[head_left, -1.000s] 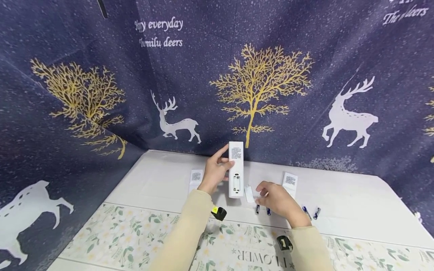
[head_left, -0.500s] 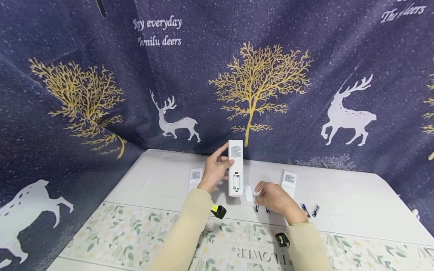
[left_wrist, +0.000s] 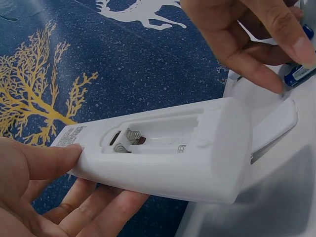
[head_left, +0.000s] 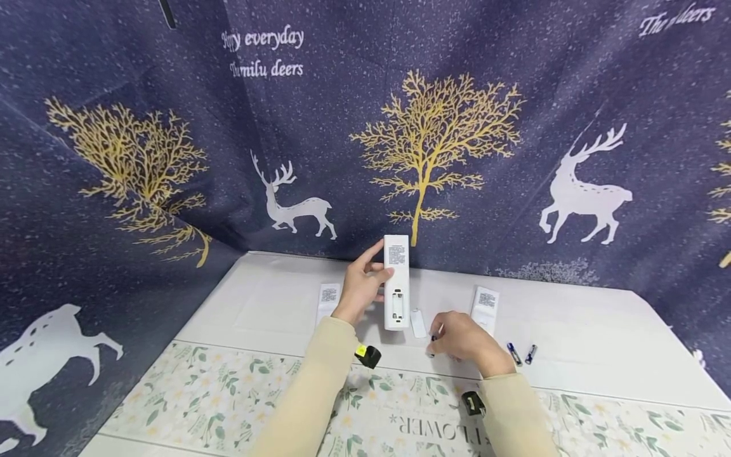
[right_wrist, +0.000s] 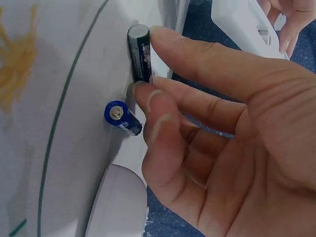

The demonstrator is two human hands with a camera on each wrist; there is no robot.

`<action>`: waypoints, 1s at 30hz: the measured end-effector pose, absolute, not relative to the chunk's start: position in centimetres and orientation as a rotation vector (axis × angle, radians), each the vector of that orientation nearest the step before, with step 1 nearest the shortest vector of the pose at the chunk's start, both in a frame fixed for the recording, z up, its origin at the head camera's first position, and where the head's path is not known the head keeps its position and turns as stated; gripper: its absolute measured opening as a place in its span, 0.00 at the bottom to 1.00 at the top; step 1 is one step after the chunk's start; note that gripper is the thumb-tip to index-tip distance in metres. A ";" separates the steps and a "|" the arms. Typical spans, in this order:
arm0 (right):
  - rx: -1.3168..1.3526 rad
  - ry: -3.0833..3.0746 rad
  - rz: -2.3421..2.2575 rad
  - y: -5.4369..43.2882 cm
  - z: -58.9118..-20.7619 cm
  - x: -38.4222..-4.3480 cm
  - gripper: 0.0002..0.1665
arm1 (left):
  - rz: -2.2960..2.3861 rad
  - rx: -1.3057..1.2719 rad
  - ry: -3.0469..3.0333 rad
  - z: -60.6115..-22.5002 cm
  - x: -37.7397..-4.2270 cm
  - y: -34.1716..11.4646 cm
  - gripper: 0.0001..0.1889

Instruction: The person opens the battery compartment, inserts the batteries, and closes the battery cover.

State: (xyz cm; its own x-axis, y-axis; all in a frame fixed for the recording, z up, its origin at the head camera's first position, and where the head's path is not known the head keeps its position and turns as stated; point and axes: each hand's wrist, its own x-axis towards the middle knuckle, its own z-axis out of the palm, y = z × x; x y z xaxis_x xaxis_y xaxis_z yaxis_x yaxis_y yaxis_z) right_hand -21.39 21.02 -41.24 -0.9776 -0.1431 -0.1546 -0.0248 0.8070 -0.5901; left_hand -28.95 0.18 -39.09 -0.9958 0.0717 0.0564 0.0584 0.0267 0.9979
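Note:
My left hand (head_left: 358,289) holds a white remote control (head_left: 396,282) upright with its back facing me, thumb on the near side and fingers behind. Its battery compartment (left_wrist: 163,133) lies uncovered, with springs and no battery inside. The loose battery cover (head_left: 419,324) lies beside it on the table. My right hand (head_left: 461,336) is low over the table, thumb and fingertips pinching a dark blue battery (right_wrist: 140,53). A second blue battery (right_wrist: 122,117) lies close to those fingers; in the head view the right hand hides it.
Two more batteries, one (head_left: 514,354) beside the other (head_left: 531,354), lie right of my right hand. Further white remotes lie at the left (head_left: 328,298) and right (head_left: 485,308). A dark blue curtain (head_left: 320,127) hangs behind the table (head_left: 594,336).
My right hand has lowered slightly, and its thumb and fingertips have come onto the nearest battery. The left hand and the remote control stay nearly still.

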 end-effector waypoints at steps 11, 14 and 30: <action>-0.150 2.844 -0.826 20.6 -41.2 -21.5 0.18 | 2.178 0.137 2.245 -39.2 -29.0 0.3 0.36; -0.163 2.849 -0.828 20.6 -41.3 -21.6 0.19 | 2.181 0.136 2.243 -39.2 -29.0 0.3 0.36; -0.168 2.855 -0.824 20.4 -41.6 -22.1 0.22 | 2.187 0.157 2.254 -39.3 -29.0 0.1 0.37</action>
